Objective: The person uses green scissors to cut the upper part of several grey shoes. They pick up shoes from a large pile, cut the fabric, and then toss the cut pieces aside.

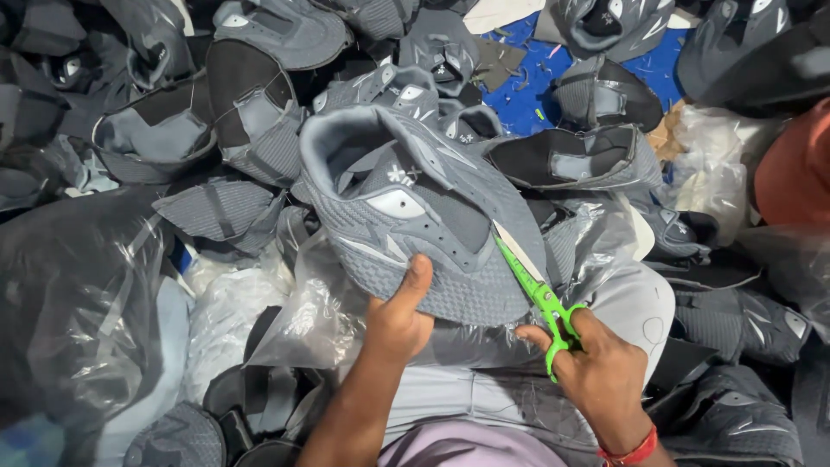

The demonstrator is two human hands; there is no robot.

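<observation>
My left hand (398, 316) grips a grey knit shoe upper (415, 207) by its lower edge, thumb pressed on the fabric, holding it up over my lap. My right hand (596, 372) holds bright green scissors (540, 298) with fingers through the handles. The blades reach up along the right side of the shoe upper, touching its edge. A red band circles my right wrist. Clear plastic film lies across my grey-trousered lap under both hands.
A heap of many similar grey and black shoe uppers (259, 130) fills the space ahead and to the sides. Clear plastic bags (78, 303) of uppers sit at the left. A blue surface (527, 95) with scraps shows behind. An orange-red object (795, 164) lies far right.
</observation>
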